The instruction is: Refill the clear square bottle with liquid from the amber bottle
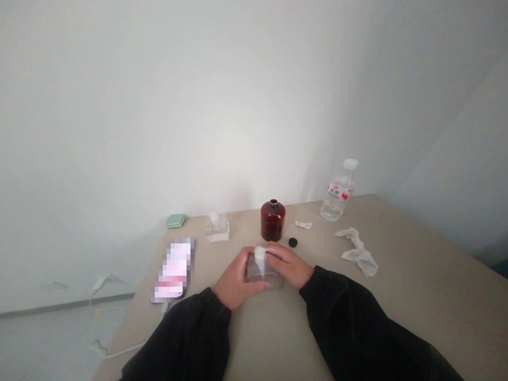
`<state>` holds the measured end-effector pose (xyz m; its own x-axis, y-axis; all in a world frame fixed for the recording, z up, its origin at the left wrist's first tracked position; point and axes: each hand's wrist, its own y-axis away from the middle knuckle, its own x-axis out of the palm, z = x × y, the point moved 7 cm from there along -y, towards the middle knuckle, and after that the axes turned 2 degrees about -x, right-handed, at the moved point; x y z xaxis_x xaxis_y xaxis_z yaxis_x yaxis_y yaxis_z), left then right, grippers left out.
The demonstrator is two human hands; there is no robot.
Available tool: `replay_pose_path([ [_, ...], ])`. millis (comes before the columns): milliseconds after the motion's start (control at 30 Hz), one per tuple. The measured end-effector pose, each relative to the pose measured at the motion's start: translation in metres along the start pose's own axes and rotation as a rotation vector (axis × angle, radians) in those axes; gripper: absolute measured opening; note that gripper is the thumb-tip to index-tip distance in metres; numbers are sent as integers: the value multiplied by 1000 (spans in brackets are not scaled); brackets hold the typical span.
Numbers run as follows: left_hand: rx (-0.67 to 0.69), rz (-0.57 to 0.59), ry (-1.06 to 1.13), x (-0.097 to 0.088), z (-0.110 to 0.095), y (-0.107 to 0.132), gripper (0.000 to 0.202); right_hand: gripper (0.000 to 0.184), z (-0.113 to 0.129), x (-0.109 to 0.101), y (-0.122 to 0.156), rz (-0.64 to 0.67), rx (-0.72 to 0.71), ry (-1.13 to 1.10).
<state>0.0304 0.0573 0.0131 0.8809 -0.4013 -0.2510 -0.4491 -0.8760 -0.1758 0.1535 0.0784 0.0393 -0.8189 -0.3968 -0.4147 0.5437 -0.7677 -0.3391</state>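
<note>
A clear square pump bottle (263, 273) with a white pump head stands on the beige table (416, 296) in front of me. My left hand (236, 281) wraps round its left side. From the right, my right hand (289, 264) holds it too, with fingers reaching up to the white pump head. Both arms wear black sleeves. Just behind stands an open dark amber bottle (273, 220), and its small black cap (292, 242) lies to the right of it.
A second clear pump bottle (216, 227) and a green case (175, 220) sit at the back left. A phone (173, 270) lies at the left. A water bottle (338, 191), a crumpled tissue (304, 225) and a white cloth (359, 253) are at the right.
</note>
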Motion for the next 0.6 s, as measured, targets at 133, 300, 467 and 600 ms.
replay_pose_path([
  [133, -5, 3, -7, 0, -1, 0, 63, 47, -1, 0, 1, 1, -7, 0],
  [300, 5, 3, -1, 0, -1, -1, 62, 48, -2, 0, 1, -2, 6, -6],
  [467, -3, 21, 38, 1, 1, -1, 63, 48, -4, 1, 1, -10, 11, -29],
  [600, 14, 14, 22, 1, 0, -1, 63, 47, -5, 1, 2, -15, 15, -38],
])
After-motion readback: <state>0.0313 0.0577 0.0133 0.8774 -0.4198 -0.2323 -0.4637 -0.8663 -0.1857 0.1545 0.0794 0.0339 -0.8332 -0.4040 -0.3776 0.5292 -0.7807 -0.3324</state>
